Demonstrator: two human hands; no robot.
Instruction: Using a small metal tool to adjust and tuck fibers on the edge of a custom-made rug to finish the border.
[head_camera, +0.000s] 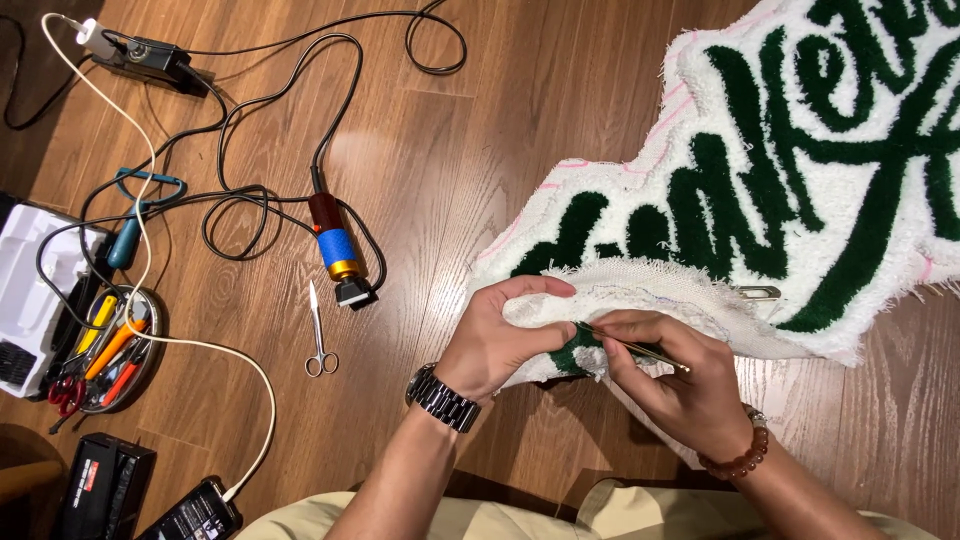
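Wooden floorboards (480, 130) fill the view, seen from above by a person seated on them. A white tufted rug with dark green lettering (800, 150) lies to the upper right, its near edge folded over so the woven backing shows. The left hand (495, 335), wearing a dark metal watch, pinches that folded edge, its grip closed on the cloth. The right hand (675, 385), with a bead bracelet at the wrist, holds a thin metal tool (630, 347) in a narrow fingertip grip; which kind of tool I cannot tell. Its long axis runs from lower right up to the left, and its tip meets the rug edge just beside the left thumb, so both hands sit touching the same fold. Well apart to the left lie small scissors (319, 335), a corded tool with a blue band (338, 250), tangled black cables and a tray of hand tools (110, 355).
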